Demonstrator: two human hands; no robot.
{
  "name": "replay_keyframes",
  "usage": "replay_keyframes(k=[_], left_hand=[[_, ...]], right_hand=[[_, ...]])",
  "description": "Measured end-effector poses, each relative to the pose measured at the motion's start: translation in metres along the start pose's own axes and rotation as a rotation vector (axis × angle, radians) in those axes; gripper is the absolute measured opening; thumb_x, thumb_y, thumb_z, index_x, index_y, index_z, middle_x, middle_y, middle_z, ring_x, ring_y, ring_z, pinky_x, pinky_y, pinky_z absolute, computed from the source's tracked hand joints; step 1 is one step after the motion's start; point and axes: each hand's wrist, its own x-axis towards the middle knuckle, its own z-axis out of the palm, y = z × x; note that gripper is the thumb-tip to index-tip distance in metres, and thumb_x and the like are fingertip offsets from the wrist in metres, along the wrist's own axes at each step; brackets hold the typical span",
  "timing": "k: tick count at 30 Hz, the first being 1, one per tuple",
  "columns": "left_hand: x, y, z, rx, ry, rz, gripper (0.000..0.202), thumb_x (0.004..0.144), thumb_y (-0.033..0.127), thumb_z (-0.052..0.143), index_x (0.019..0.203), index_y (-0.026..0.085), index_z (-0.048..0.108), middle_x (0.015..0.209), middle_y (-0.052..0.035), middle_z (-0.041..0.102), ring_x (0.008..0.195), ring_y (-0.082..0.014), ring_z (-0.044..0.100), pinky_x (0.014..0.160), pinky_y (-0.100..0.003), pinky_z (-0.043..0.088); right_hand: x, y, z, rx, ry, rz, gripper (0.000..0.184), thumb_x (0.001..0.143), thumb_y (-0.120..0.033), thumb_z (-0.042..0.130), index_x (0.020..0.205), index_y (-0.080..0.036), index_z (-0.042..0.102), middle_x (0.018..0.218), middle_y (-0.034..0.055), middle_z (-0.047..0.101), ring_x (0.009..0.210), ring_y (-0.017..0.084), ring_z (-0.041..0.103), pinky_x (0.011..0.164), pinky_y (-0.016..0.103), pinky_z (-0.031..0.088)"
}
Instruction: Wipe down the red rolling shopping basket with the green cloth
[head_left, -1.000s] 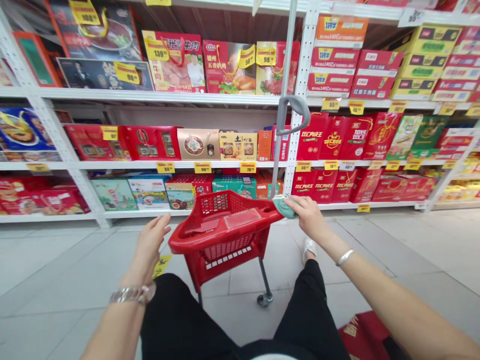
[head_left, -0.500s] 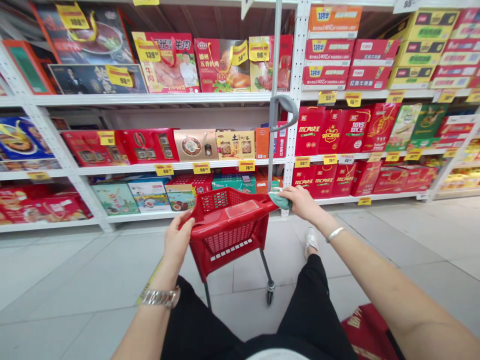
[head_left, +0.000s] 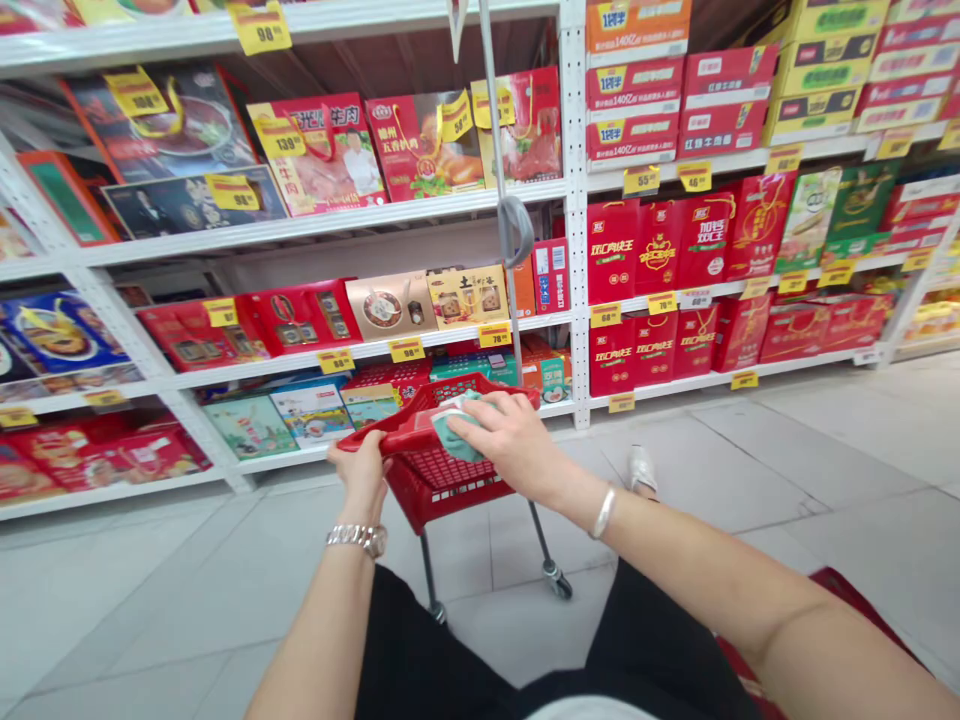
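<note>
A red plastic shopping cart (head_left: 450, 482) stands on the floor (head_left: 300, 560) between the person's legs and the shelves, its handle (head_left: 409, 436) turned toward the person. A pale green and white cloth (head_left: 461, 436) lies over the handle near its middle. The right hand (head_left: 517, 440) presses on it from above, fingers bent over the fabric and holding it. The left hand (head_left: 363, 474) is closed around the left end of the handle, fingers wrapped narrowly about the bar. A metal watch (head_left: 358, 536) circles the left wrist, a silver bangle (head_left: 603, 512) the right. Just behind the cart rises a grey pole (head_left: 491, 100) with a looped grip (head_left: 517, 230). Beyond, white shelving (head_left: 576, 220) carries boxed goods, among them red gift boxes (head_left: 613, 250), with yellow price tags (head_left: 495, 334) along the edges.
</note>
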Motion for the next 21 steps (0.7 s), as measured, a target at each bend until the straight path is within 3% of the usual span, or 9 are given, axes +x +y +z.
replay_keyframes(k=[4, 8, 14, 21], left_hand=[[0.007, 0.010, 0.011, -0.065, 0.010, -0.054, 0.057, 0.064, 0.006, 0.072, 0.106, 0.027, 0.039, 0.098, 0.0036, 0.052, 0.074, -0.0110, 0.059, 0.068, -0.033, 0.062], [0.013, 0.016, 0.007, -0.087, -0.032, -0.087, 0.056, 0.063, 0.003, 0.071, 0.102, 0.027, 0.039, 0.098, 0.0045, 0.051, 0.073, -0.0092, 0.058, 0.069, -0.031, 0.062], [0.023, 0.022, -0.003, -0.082, -0.082, -0.152, 0.062, 0.066, -0.001, 0.067, 0.113, 0.028, 0.040, 0.095, 0.0045, 0.051, 0.070, -0.0095, 0.058, 0.071, -0.036, 0.064], [0.035, 0.034, -0.020, -0.067, -0.096, -0.189, 0.065, 0.067, -0.005, 0.064, 0.120, 0.027, 0.044, 0.095, 0.0037, 0.054, 0.074, -0.0111, 0.061, 0.074, -0.037, 0.063]], right_hand=[[0.025, -0.004, 0.032, -0.036, -0.090, 0.010, 0.031, 0.106, -0.022, 0.046, 0.129, -0.028, 0.066, 0.134, 0.0087, 0.067, 0.111, 0.025, 0.052, 0.086, 0.040, 0.041], [0.020, 0.013, 0.049, -0.071, -0.235, 0.132, 0.030, 0.106, -0.020, 0.046, 0.125, -0.028, 0.068, 0.134, 0.0092, 0.067, 0.105, 0.025, 0.053, 0.084, 0.040, 0.040], [-0.013, 0.052, 0.038, -0.103, -0.228, 0.244, 0.034, 0.105, -0.020, 0.047, 0.130, -0.031, 0.067, 0.139, 0.0085, 0.066, 0.110, 0.028, 0.050, 0.087, 0.041, 0.038], [-0.065, 0.108, 0.023, -0.152, -0.299, 0.464, 0.047, 0.095, -0.005, 0.049, 0.128, -0.031, 0.072, 0.127, 0.0086, 0.072, 0.105, 0.027, 0.052, 0.080, 0.036, 0.035]])
